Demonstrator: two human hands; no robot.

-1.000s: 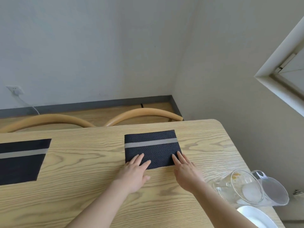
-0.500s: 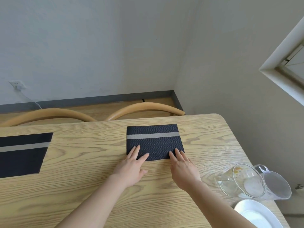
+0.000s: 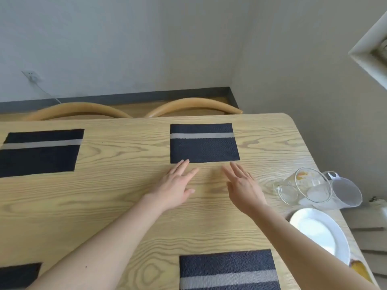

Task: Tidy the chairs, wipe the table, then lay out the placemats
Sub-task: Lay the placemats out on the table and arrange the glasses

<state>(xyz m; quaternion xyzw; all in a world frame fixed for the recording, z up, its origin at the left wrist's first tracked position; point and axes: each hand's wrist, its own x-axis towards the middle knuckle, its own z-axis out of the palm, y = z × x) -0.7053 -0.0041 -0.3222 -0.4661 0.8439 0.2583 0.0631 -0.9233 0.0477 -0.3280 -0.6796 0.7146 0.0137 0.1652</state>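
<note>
A dark placemat with a grey stripe [image 3: 204,143] lies flat at the far right of the wooden table [image 3: 125,195]. My left hand [image 3: 177,183] hovers just in front of its near left corner, fingers straight and spread, fingertips at the mat's edge. My right hand [image 3: 243,185] is likewise open just short of the near right edge, holding nothing. A second mat [image 3: 40,151] lies at the far left, a third [image 3: 228,271] at the near right, and a corner of another [image 3: 18,275] shows at the near left.
Two curved wooden chair backs [image 3: 77,110] [image 3: 194,105] are tucked in behind the far table edge. A clear glass bowl [image 3: 312,185], a plastic jug [image 3: 343,191] and a white plate [image 3: 320,233] stand at the right edge. Walls close off the back and right.
Both hands have slid back off the far right placemat toward me and now sit just short of its near edge. The view has tilted down, revealing the near mats.
</note>
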